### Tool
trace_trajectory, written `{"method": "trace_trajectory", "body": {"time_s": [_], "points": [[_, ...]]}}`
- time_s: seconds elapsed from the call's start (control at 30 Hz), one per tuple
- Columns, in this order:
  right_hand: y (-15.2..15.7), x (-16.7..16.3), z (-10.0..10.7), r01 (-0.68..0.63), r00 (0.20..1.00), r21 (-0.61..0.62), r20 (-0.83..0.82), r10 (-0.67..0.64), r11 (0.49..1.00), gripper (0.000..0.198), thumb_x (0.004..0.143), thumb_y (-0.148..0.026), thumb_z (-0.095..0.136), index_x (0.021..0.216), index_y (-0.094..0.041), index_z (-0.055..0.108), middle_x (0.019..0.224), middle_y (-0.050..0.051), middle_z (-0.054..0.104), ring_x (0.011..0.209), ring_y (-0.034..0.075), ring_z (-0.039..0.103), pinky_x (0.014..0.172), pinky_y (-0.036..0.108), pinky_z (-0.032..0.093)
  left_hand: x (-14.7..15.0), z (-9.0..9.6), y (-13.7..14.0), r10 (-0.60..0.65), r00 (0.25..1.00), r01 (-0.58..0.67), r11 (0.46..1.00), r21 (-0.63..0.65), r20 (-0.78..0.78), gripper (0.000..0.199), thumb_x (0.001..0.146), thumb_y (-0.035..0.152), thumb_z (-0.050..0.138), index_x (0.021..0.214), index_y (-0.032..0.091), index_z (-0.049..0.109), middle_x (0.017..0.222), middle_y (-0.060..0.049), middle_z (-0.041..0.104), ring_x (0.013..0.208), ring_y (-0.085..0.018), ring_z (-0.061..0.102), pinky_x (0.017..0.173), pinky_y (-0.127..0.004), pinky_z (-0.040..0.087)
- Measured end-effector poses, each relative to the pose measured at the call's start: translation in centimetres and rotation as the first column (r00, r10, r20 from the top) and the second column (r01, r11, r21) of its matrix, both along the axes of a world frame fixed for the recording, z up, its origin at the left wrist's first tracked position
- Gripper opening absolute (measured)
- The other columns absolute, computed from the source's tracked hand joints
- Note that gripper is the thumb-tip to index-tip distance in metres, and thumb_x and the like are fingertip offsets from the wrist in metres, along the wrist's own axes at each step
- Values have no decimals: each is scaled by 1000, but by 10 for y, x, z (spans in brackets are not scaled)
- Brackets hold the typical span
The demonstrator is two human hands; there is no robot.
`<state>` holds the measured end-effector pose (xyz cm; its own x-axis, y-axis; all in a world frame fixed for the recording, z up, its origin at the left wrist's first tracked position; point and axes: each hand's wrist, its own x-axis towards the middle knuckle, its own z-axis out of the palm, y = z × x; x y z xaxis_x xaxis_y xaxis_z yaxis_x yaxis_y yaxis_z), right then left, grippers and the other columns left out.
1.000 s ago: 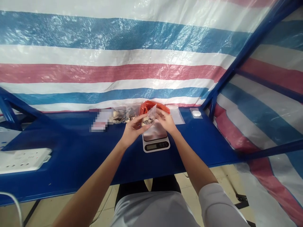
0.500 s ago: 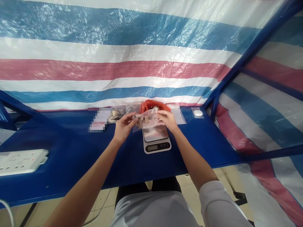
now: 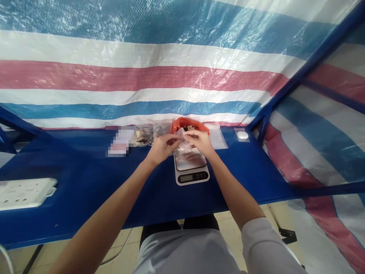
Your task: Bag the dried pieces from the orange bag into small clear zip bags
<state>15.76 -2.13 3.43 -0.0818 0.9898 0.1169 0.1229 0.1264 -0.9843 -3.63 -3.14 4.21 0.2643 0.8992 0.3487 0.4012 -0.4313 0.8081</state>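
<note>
Between my hands is a clear plastic bag [image 3: 184, 145], held above the metal plate of a kitchen scale [image 3: 190, 163]. My left hand [image 3: 163, 147] pinches the bag's left side near its upper edge. On the other side, my right hand [image 3: 200, 141] is closed on the bag's top right part with thumb and forefinger. The brownish pieces in the bag are mostly hidden by my fingers and glare. Just behind my hands lies an open red plastic bag [image 3: 178, 122] with brownish pieces inside.
Left of my hands stand filled clear bags [image 3: 144, 136] beside a blurred-out card [image 3: 121, 141]. Flat clear bags [image 3: 219, 137] lie to the right, with a small white round object [image 3: 242, 135] farther along. A white power strip [image 3: 28, 194] sits at the table's left; striped sheeting [image 3: 142, 78] hangs behind.
My left hand has moved right along the bag, up to its top edge and closer to my right hand. The bag now hangs more upright. The view has shifted slightly.
</note>
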Motion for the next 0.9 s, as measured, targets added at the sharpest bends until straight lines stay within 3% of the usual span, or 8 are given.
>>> {"method": "trace_trajectory", "body": {"time_s": [0.13, 0.27, 0.37, 0.57, 0.77, 0.9], "points": [[0, -1, -3, -33, 999, 27, -1, 33, 999, 26, 75, -41, 79, 95, -24, 81, 92, 4, 78, 88, 25, 73, 75, 38, 64, 8, 1, 4, 13, 988, 18, 979, -202, 151, 34, 76, 50, 75, 88, 18, 76, 74, -4, 74, 64, -18, 65, 65, -29, 52], [-1, 1, -7, -31, 1000, 24, -3, 31, 999, 30, 77, -43, 77, 100, -24, 82, 101, 5, 78, 97, 27, 73, 78, 39, 64, 13, 0, 5, 67, 930, 75, 927, -367, 360, 43, 72, 56, 78, 81, 14, 74, 75, -6, 73, 65, -17, 66, 67, -30, 56], [-2, 2, -8, -54, 999, 41, 11, 53, 998, 31, 77, -44, 76, 101, -25, 82, 105, 4, 78, 100, 26, 72, 79, 37, 64, 15, -1, 5, 137, 896, 81, 884, -460, 421, 46, 71, 58, 79, 75, 13, 73, 72, -7, 72, 64, -17, 67, 66, -30, 57], [-7, 5, -4, -123, 992, 21, 37, 122, 992, 36, 78, -44, 75, 106, -22, 81, 93, 3, 78, 81, 19, 72, 73, 33, 64, 16, 2, 7, 186, 884, 67, 858, -510, 429, 41, 64, 49, 86, 73, 12, 71, 69, -7, 72, 61, -16, 67, 65, -30, 58], [-12, 6, -2, -154, 984, 103, 105, 144, 983, 31, 80, -39, 75, 106, -23, 81, 96, 3, 78, 88, 21, 73, 75, 34, 64, 16, 5, 8, 169, 898, 85, 839, -537, 407, 42, 72, 52, 80, 73, 11, 73, 70, -9, 72, 64, -17, 68, 66, -30, 59], [-12, 7, -4, -156, 983, 90, 112, 146, 984, 29, 79, -37, 75, 104, -24, 81, 95, 2, 78, 89, 22, 74, 77, 35, 65, 16, 6, 8, 181, 888, 81, 842, -533, 422, 34, 70, 44, 81, 71, 12, 72, 70, -8, 72, 64, -17, 68, 67, -30, 59]]}}
